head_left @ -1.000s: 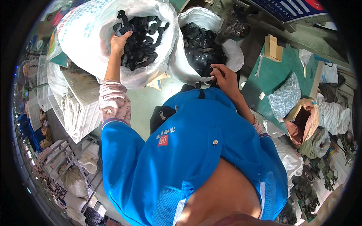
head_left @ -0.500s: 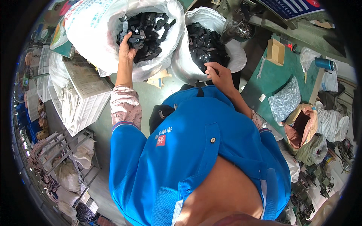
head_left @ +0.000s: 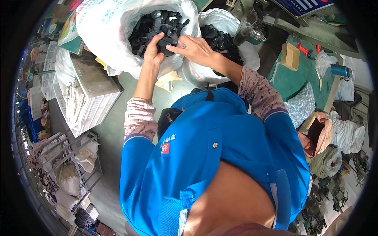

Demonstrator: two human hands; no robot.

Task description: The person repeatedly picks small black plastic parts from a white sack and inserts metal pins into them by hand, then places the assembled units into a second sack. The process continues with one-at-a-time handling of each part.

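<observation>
The black part (head_left: 169, 41) sits at the left hand's fingertips, over the mouth of the larger white sack (head_left: 98, 33). It looks light, stiff and fairly smooth, probably hard to break; its long edges seem the best place for a pinch. The left hand (head_left: 154, 53) grips it, thumb and fingers close together. The right hand (head_left: 199, 52) points its forefinger at the part, other fingers curled; whether it holds anything, I cannot tell. Similar black pieces (head_left: 141, 30) fill the sack beneath.
</observation>
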